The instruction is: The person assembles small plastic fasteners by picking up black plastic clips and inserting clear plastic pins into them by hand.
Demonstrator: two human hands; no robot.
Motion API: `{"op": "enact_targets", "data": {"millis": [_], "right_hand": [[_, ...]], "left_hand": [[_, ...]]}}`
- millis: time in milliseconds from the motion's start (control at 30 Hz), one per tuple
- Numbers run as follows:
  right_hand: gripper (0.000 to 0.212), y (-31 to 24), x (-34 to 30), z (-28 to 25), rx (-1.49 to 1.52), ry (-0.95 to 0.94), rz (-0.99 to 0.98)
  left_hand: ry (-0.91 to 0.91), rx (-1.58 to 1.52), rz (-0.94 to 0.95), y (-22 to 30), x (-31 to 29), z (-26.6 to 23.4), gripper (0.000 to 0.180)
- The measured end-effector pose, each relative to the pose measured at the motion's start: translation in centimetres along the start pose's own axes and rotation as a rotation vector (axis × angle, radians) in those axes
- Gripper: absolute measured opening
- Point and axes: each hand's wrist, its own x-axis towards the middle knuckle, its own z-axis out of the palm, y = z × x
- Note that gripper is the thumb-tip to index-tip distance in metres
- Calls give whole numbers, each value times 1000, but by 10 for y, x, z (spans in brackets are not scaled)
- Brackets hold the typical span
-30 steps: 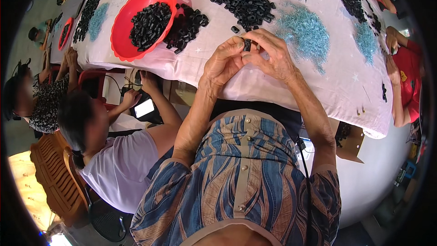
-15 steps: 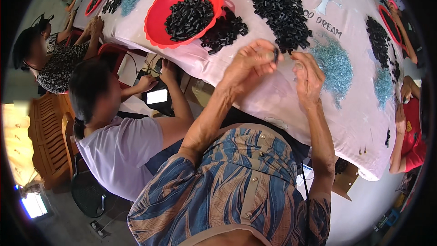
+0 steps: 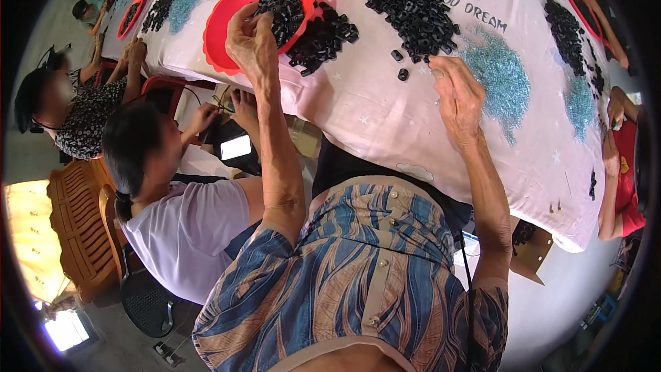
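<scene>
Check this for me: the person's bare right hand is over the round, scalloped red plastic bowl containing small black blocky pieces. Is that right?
Not quite: in the head view, it is the bare left hand that is over the red bowl containing small black blocky pieces. The right hand is beside the glittery pale-blue heap.

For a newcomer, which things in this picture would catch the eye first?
Probably the bright red bowl of black pieces, upper left, with the left hand over its near side. Then the large black pile near the top centre, and the pale blue heap just right of the right hand.
</scene>
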Motion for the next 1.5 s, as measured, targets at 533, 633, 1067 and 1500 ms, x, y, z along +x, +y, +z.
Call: {"op": "enact_targets", "data": {"millis": [533,633,1067,1500], "right_hand": [[14,3,0,-3,-15,44,41],[14,6,3,-6,-19,75,29],[12,10,10,-14,-45,188,100],[12,9,13,-14,-21,158,120]], "left_hand": [[-495,-278,-219,16,-96,45,10],[-613,-214,-154,17,-113,54,12],[-703,190,486,26,-114,82,28],[-780,138,394,17,-121,71,24]]}}
